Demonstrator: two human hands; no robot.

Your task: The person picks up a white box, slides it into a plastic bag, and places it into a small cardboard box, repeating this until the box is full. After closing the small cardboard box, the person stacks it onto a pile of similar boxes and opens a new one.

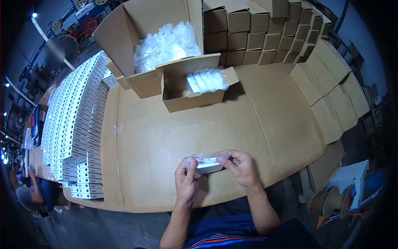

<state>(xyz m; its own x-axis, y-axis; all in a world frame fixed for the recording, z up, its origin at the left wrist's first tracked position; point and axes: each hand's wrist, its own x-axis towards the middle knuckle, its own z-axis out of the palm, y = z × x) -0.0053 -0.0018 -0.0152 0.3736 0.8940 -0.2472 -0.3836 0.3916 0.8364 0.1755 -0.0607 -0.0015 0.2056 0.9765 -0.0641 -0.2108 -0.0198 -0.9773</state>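
Near the front edge of the table, my left hand [186, 182] and my right hand [241, 168] hold a small white box [208, 166] between them, one at each end. Clear plastic wrap lies over the top of this box. Beyond my hands stands an open brown carton [192, 101] with bubble-wrapped items [208, 80] at its right side, while its left part looks unfilled. Behind it, a large open carton [145, 85] holds a heap of clear plastic bags [170, 46].
Tall stacks of small white boxes [74, 120] line the left side of the cardboard-covered table [166, 145]. Brown cartons [248, 37] are piled at the back, with more cartons [331, 91] on the right. A reel [333, 202] stands beyond the right edge. Another person [35, 191] is at far left.
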